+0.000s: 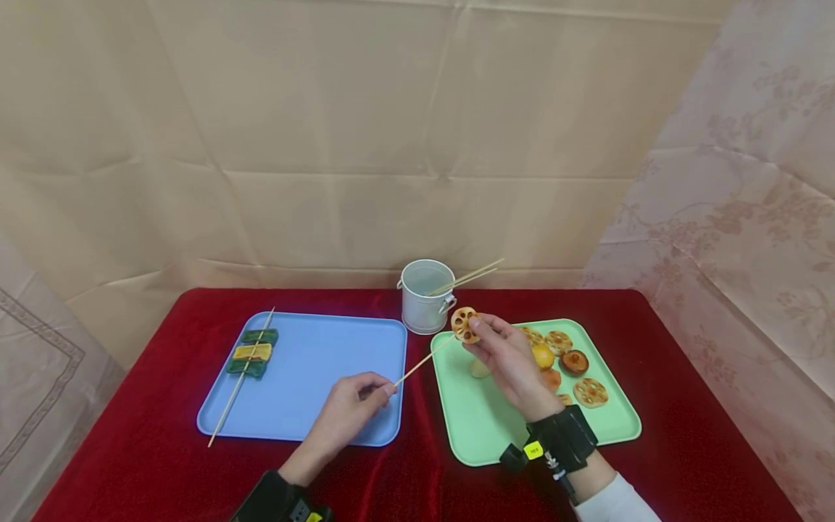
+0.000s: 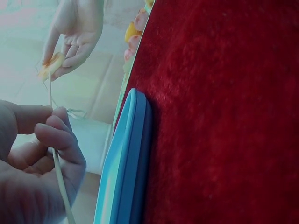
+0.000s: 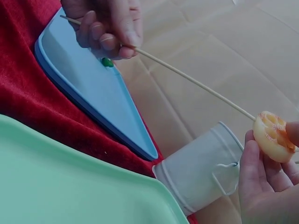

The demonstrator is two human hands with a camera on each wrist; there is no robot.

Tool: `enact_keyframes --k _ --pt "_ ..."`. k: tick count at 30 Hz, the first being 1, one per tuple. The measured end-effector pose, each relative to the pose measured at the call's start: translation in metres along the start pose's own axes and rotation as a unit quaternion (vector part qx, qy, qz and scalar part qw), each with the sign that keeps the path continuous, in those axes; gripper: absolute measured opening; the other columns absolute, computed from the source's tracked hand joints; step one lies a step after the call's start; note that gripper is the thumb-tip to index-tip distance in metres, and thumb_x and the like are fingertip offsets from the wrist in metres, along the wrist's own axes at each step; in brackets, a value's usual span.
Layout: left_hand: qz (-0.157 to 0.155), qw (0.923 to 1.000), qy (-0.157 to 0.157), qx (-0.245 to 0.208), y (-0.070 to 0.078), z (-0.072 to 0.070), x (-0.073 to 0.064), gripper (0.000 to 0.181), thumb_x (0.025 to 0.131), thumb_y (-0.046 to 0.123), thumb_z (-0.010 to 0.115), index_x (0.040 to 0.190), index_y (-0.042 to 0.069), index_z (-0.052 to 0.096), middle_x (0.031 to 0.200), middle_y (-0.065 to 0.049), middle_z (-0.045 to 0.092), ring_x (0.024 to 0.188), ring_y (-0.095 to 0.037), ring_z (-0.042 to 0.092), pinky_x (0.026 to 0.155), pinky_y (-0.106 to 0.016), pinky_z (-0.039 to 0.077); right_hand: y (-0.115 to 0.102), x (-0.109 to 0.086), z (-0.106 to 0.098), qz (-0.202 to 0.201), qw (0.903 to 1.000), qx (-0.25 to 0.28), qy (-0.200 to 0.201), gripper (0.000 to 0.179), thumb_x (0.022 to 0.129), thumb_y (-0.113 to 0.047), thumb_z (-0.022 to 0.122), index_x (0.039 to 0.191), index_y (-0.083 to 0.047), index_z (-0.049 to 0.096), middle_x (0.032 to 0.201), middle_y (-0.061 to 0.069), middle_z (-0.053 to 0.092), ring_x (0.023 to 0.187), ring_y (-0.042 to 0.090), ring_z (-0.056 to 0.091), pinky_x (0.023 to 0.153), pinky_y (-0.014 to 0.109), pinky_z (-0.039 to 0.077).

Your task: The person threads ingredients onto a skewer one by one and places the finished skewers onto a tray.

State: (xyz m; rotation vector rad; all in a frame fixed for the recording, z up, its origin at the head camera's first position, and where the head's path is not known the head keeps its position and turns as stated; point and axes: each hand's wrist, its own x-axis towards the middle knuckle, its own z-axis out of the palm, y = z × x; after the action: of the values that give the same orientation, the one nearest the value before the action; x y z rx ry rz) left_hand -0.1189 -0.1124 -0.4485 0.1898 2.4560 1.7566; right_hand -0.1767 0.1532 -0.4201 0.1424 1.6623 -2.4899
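My left hand (image 1: pixel 357 407) pinches a thin wooden skewer (image 1: pixel 424 360) between thumb and fingers, over the right part of the blue tray (image 1: pixel 339 341). The skewer slants up to the right. In my right hand (image 1: pixel 512 362) a lotus root slice (image 1: pixel 464 324) is gripped between thumb and fingers, above the green tray's near-left side. The skewer's tip meets the edge of the lotus root slice (image 3: pixel 272 136) in the right wrist view. Seen from the left wrist, the skewer (image 2: pixel 60 182) passes through the curled fingers and its far end reaches the slice (image 2: pixel 50 66).
On the blue tray's left lies a skewer (image 1: pixel 225 415) with two green pieces and a yellow one (image 1: pixel 253 351). The green tray (image 1: pixel 470 442) holds lotus slices (image 1: pixel 590 392), a mushroom (image 1: pixel 574 362) and other pieces. A white bucket (image 1: pixel 424 308) with skewers stands behind, on red cloth.
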Motion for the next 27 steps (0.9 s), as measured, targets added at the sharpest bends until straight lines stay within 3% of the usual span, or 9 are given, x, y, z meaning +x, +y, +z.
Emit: enact_keyframes --k 9,16,23,27 --pt "0.005 0.9997 -0.001 -0.023 0.003 0.006 0.0 0.015 0.097 0.013 0.07 0.094 0.0 0.076 0.072 -0.005 0.065 0.062 -0.01 0.054 0.059 -0.023 0.041 0.006 -0.001 0.007 -0.01 0.9998 -0.009 -0.012 0.011 0.106 -0.012 0.059 0.11 -0.008 0.069 0.102 0.004 0.07 0.09 0.014 0.07 0.087 0.03 0.058" --pt "0.002 0.9993 0.021 -0.032 0.006 0.013 0.002 0.013 0.095 0.007 0.067 0.094 -0.001 0.077 0.07 -0.009 0.064 0.059 -0.008 0.052 0.054 -0.021 0.037 0.012 -0.001 0.014 -0.02 0.9993 -0.031 -0.003 0.009 0.104 -0.009 0.062 0.109 -0.003 0.066 0.101 0.006 0.069 0.088 0.015 0.071 0.085 0.031 0.059" --pt "0.013 0.998 0.048 -0.039 0.007 0.02 0.004 0.01 0.092 0.005 0.068 0.092 -0.001 0.077 0.068 -0.005 0.063 0.058 -0.008 0.053 0.056 -0.022 0.04 0.012 -0.001 0.016 -0.028 0.9956 -0.089 0.014 0.029 0.101 -0.015 0.069 0.116 0.01 0.064 0.101 0.008 0.07 0.088 0.016 0.072 0.082 0.029 0.059" --pt "0.017 0.9978 0.053 -0.037 0.007 0.022 0.004 0.011 0.092 0.003 0.066 0.091 -0.001 0.077 0.068 -0.006 0.063 0.058 -0.008 0.053 0.056 -0.022 0.04 0.012 -0.001 0.017 -0.027 0.9942 -0.102 0.017 0.031 0.1 -0.016 0.07 0.117 0.01 0.064 0.1 0.009 0.071 0.088 0.019 0.074 0.081 0.031 0.06"
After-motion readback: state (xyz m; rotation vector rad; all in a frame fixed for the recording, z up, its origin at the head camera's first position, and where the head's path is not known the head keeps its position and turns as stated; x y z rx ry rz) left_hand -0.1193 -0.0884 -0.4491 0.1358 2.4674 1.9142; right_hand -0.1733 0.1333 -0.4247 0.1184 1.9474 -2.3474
